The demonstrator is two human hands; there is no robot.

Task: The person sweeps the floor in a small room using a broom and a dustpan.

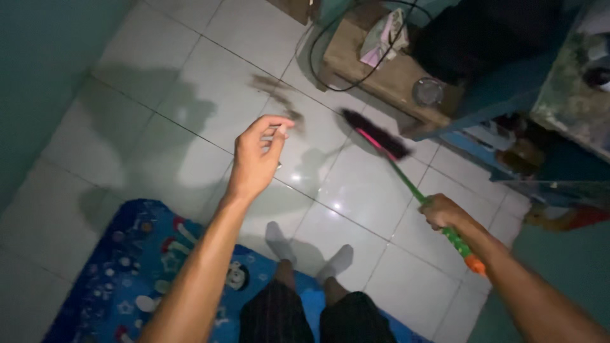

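The floor (pixel 190 76) is laid with pale, glossy square tiles, and a blue patterned mat (pixel 127 267) lies on it at the lower left. Two feet in white socks (pixel 279 244) stand on the tiles beside the mat. A low wooden stand (pixel 381 76) rests on the floor at the top, with a black cable (pixel 318 57) looping down beside it.

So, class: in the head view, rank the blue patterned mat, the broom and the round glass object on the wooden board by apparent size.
1. Blue patterned mat, though it lies nearest the camera.
2. Broom, held by the right hand.
3. Round glass object, farthest away, so possibly understated.
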